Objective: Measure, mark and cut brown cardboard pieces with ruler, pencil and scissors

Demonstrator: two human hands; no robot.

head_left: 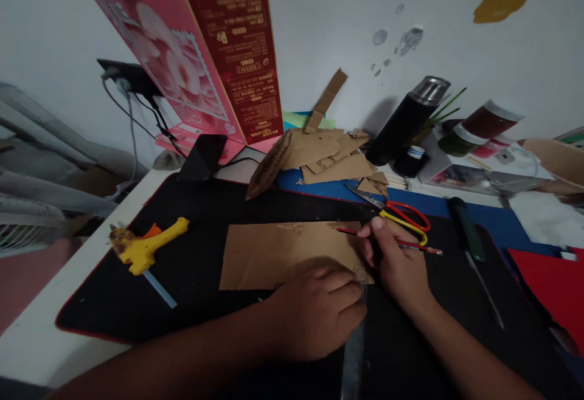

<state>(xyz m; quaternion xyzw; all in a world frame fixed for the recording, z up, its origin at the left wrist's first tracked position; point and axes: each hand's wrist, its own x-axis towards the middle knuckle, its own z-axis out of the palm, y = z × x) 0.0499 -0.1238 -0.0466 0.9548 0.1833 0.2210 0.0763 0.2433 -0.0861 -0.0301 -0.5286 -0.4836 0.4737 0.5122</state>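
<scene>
A flat rectangular piece of cardboard (260, 257) lies on the black mat in front of me. My left hand (319, 312) rests over its lower right edge, fingers curled around the upper part of a ruler (353, 357) that points down toward me. Between the fingers of my right hand (396, 263) is a red and black pencil (413, 245), its tip over the cardboard's upper right part. Just beyond that hand lie scissors (406, 213) with red and yellow handles. The fingertips of my left hand are partly hidden.
A yellow glue gun (148, 245) lies at left, and a dark-handled screwdriver-like tool (472, 248) at right. Behind the mat are cardboard scraps (335, 163), a phone (203, 157), a tall pink and red box (232, 41), a black thermos (406, 123) and paint jars (479, 129).
</scene>
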